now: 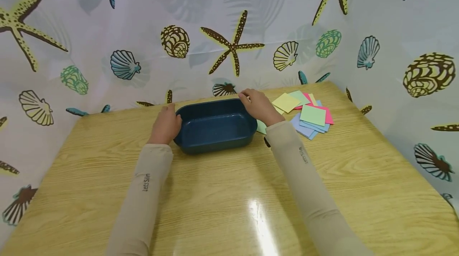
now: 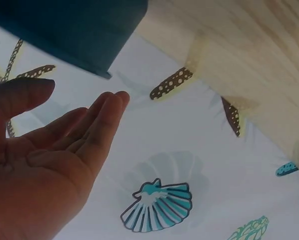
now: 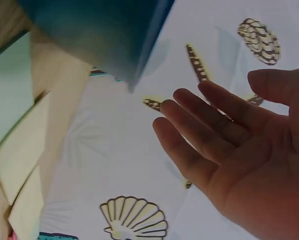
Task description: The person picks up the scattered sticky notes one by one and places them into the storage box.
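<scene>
A dark blue rectangular dish with rounded corners sits on the table, nothing visible inside it. My left hand is at its left end, and my right hand is by its far right corner. In the left wrist view, the left hand has extended fingers and a raised thumb, with a gap below the dish's rim. The right wrist view shows the right hand with fingers spread, apart from the dish.
Loose sticky notes in green, yellow, pink and blue lie scattered right of the dish. One green note lies close against the dish's right end. A patterned cloth with shells and starfish hangs behind the wooden table.
</scene>
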The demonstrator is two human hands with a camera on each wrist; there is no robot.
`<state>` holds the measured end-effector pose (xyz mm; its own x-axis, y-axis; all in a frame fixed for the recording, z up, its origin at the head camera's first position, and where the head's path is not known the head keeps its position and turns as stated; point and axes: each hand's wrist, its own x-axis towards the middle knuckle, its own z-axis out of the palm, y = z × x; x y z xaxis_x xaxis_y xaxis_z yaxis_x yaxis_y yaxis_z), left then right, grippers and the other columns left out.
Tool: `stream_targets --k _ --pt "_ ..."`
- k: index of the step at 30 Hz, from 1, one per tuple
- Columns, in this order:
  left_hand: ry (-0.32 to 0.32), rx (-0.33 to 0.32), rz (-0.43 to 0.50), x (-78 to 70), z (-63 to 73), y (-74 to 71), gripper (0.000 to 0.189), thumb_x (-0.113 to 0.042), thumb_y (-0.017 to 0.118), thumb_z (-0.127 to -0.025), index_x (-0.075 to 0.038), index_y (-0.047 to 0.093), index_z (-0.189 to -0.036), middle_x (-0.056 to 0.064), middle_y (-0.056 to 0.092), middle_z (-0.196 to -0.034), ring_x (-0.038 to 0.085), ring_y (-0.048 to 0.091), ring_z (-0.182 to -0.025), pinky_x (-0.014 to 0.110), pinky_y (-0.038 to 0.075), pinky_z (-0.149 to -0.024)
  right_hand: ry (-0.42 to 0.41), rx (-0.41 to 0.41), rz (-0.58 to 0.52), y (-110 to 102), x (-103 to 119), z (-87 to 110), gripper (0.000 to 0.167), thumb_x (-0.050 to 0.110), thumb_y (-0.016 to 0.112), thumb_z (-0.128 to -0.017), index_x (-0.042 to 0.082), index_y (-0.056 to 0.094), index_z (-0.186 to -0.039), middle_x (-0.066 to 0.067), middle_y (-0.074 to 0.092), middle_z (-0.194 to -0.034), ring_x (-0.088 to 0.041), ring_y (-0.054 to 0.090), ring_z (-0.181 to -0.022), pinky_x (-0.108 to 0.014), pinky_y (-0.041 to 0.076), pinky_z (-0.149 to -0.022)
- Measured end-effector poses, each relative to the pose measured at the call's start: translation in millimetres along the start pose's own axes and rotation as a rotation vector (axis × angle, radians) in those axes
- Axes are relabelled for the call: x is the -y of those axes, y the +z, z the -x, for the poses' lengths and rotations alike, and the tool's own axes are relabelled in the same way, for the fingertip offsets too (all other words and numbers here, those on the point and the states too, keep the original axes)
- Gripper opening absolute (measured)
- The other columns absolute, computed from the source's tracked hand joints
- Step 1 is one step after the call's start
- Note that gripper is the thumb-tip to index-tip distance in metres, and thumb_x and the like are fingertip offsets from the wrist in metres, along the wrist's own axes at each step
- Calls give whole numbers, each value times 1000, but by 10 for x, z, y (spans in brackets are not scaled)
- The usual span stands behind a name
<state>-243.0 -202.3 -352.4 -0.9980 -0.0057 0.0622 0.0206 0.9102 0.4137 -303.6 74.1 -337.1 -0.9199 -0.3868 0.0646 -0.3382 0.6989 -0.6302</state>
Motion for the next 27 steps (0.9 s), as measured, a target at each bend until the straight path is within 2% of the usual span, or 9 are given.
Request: stream_targets --k 7,10,17,22,27 --pt "20 -34 -47 42 -79 100 43 -3 45 -98 19 39 -134 38 45 -125 47 51 -112 50 44 -93 72 -7 45 64 -172 -69 41 23 39 -104 -2 54 -133 -20 58 -127 -33 57 -110 -46 44 -93" --pt "8 -35 -59 60 -101 125 39 -1 46 -97 20 43 -130 37 46 -122 46 52 -110 49 45 -92 96 -6 71 90 -211 -88 40 21 41 -104 -4 54 -132 -22 60 -122 -33 61 -102 -45 47 -88" --pt "-33 -24 -53 87 -135 140 33 0 46 -95 19 53 -121 34 50 -115 44 54 -106 49 46 -90 118 -24 113 125 -263 -137 35 13 50 -100 -7 57 -128 -23 63 -116 -33 63 -97 -42 50 -82" --pt "-35 -23 -54 105 -150 142 31 0 47 -95 20 55 -117 33 51 -111 43 54 -103 49 47 -88 130 -30 126 135 -257 -149 34 10 55 -97 -6 58 -127 -22 65 -107 -30 63 -87 -38 50 -74" --pt "-31 -19 -48 117 -161 141 32 0 48 -94 19 55 -119 33 52 -112 44 53 -106 50 46 -90 144 -41 110 141 -248 -153 33 8 54 -96 -5 59 -126 -21 65 -104 -29 63 -84 -37 50 -70"
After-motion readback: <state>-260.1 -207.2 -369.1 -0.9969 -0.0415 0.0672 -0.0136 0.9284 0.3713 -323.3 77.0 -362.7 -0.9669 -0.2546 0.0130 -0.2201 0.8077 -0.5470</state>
